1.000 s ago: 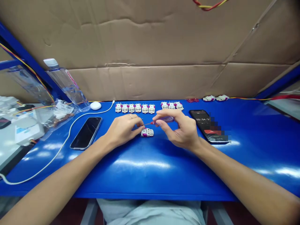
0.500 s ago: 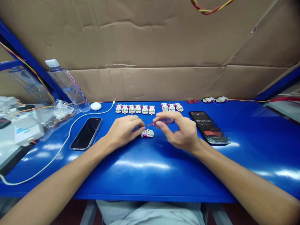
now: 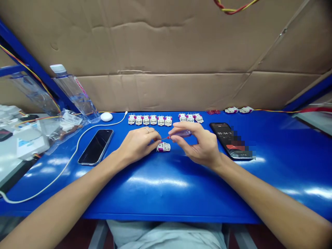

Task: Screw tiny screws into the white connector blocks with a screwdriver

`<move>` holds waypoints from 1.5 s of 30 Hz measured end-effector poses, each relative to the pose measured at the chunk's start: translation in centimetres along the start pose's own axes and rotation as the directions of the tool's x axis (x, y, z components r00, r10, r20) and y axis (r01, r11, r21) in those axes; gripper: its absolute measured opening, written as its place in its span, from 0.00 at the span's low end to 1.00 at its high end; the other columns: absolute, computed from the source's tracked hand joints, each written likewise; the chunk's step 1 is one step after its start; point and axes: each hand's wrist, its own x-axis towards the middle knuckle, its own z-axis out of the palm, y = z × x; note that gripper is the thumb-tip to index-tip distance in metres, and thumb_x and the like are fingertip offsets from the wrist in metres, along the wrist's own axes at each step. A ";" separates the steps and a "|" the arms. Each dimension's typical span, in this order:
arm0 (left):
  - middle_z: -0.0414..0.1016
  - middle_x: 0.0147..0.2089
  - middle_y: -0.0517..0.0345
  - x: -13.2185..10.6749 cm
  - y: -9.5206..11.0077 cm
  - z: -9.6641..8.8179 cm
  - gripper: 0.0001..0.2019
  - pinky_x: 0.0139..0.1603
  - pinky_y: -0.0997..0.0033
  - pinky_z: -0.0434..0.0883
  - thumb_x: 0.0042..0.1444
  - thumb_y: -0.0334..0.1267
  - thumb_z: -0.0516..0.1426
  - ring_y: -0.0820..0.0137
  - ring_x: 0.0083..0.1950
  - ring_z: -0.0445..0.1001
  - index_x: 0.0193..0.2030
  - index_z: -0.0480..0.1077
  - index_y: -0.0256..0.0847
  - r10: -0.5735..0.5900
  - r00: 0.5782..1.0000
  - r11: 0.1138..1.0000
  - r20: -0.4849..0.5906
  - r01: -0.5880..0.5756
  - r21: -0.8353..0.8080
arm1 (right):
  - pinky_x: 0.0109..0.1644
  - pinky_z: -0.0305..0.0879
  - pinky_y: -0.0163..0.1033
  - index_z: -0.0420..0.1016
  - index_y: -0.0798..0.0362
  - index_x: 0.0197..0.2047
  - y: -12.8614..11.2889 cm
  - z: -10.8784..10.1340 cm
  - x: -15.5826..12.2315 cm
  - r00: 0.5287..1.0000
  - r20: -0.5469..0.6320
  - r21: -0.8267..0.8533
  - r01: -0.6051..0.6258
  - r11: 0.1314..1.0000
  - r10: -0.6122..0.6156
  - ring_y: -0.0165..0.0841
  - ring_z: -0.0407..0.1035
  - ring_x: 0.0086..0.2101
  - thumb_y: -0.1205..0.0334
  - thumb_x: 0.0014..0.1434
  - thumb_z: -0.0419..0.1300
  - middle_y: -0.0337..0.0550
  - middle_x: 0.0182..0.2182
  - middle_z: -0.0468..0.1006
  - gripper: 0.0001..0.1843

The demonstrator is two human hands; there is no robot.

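My right hand point(image 3: 201, 143) is closed round the clear handle of a small screwdriver point(image 3: 184, 133) with a red collar. Its thin shaft points left, toward the fingertips of my left hand point(image 3: 138, 142). Those left fingers are pinched together at the screwdriver's tip, and small metal pins show just above them. What they hold is mostly hidden behind the fingers. Just below the shaft, a white and purple plastic part point(image 3: 164, 147) lies on the blue table, close to my left thumb.
Several similar white and purple parts point(image 3: 146, 120) stand in a row at the back, with another group point(image 3: 190, 118) to their right. A phone point(image 3: 95, 147) lies left, a phone showing a timer point(image 3: 230, 141) right. A water bottle point(image 3: 75, 93) and white cable point(image 3: 77, 145) are left.
Both hands stay almost where they were, the screwdriver still pointing at the left fingertips. The whole view has shifted very slightly.
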 end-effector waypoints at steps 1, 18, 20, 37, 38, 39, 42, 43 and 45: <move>0.85 0.44 0.56 0.0 0.1 0.0 0.06 0.45 0.69 0.73 0.73 0.36 0.60 0.66 0.44 0.82 0.46 0.80 0.43 -0.001 1.000 1.000 0.000 0.001 -0.001 | 0.45 0.88 0.39 0.73 0.46 0.67 0.0 0.1 0.0 1.000 -0.010 0.019 -0.003 1.000 0.003 0.37 0.88 0.41 0.64 0.72 0.69 0.42 0.45 0.90 0.23; 0.83 0.46 0.55 0.2 0.6 0.9 0.05 0.44 0.68 0.74 0.73 0.33 0.58 0.64 0.46 0.82 0.47 0.77 0.42 -0.010 1.000 0.999 0.019 0.011 -0.035 | 0.61 0.86 0.47 0.59 0.39 0.80 -0.2 0.6 0.9 0.993 0.112 0.089 0.033 0.995 -0.043 0.38 0.84 0.54 0.71 0.75 0.59 0.45 0.64 0.83 0.36; 0.82 0.44 0.55 0.2 0.8 0.9 0.05 0.44 0.69 0.74 0.72 0.32 0.58 0.64 0.45 0.82 0.46 0.76 0.42 -0.010 1.000 0.999 0.027 0.011 -0.044 | 0.59 0.86 0.45 0.56 0.38 0.81 -0.2 0.7 0.7 0.993 0.114 0.104 -0.006 0.995 -0.006 0.38 0.85 0.53 0.70 0.76 0.58 0.45 0.65 0.82 0.37; 0.86 0.40 0.58 1.1 2.1 1.0 0.05 0.38 0.66 0.71 0.64 0.30 0.63 0.66 0.37 0.80 0.41 0.81 0.42 -0.196 0.980 0.945 0.029 0.197 -0.261 | 0.62 0.85 0.45 0.66 0.39 0.78 0.2 1.2 0.1 0.996 0.055 0.068 -0.070 0.995 0.066 0.39 0.85 0.55 0.67 0.74 0.64 0.42 0.63 0.84 0.34; 0.86 0.39 0.59 1.1 2.0 1.1 0.06 0.38 0.67 0.71 0.64 0.30 0.63 0.67 0.36 0.80 0.42 0.82 0.43 -0.197 0.980 0.935 0.037 0.199 -0.294 | 0.61 0.86 0.46 0.67 0.39 0.77 0.3 1.2 0.1 0.996 0.046 0.061 -0.073 0.995 0.071 0.39 0.85 0.55 0.66 0.73 0.65 0.42 0.63 0.84 0.33; 0.86 0.39 0.59 1.1 2.0 1.1 0.06 0.37 0.68 0.71 0.64 0.31 0.63 0.67 0.36 0.80 0.42 0.83 0.43 -0.198 0.979 0.925 0.041 0.200 -0.323 | 0.61 0.86 0.46 0.68 0.40 0.77 0.3 1.2 0.1 0.996 0.043 0.056 -0.076 0.996 0.074 0.40 0.86 0.54 0.65 0.73 0.66 0.42 0.62 0.85 0.33; 0.85 0.36 0.60 1.2 2.0 1.1 0.05 0.35 0.69 0.69 0.64 0.32 0.63 0.69 0.33 0.78 0.40 0.82 0.41 -0.203 0.978 0.905 0.042 0.204 -0.373 | 0.58 0.87 0.45 0.65 0.41 0.78 0.4 1.1 0.1 0.993 0.071 0.065 -0.101 0.993 0.097 0.39 0.87 0.51 0.65 0.74 0.64 0.45 0.64 0.83 0.33; 0.85 0.35 0.59 1.2 2.0 1.1 0.04 0.35 0.70 0.69 0.64 0.32 0.63 0.70 0.33 0.78 0.39 0.82 0.41 -0.205 0.978 0.901 0.041 0.205 -0.383 | 0.57 0.88 0.44 0.64 0.41 0.79 0.4 1.1 0.1 0.991 0.084 0.071 -0.110 0.991 0.104 0.39 0.87 0.51 0.65 0.74 0.63 0.45 0.64 0.83 0.34; 0.85 0.35 0.59 1.2 2.0 1.1 0.05 0.34 0.70 0.68 0.64 0.32 0.63 0.70 0.32 0.77 0.38 0.81 0.40 -0.206 0.978 0.889 0.043 0.205 -0.410 | 0.57 0.88 0.44 0.63 0.41 0.79 0.3 1.1 0.1 0.989 0.099 0.076 -0.118 0.990 0.110 0.38 0.86 0.51 0.66 0.74 0.61 0.45 0.64 0.83 0.34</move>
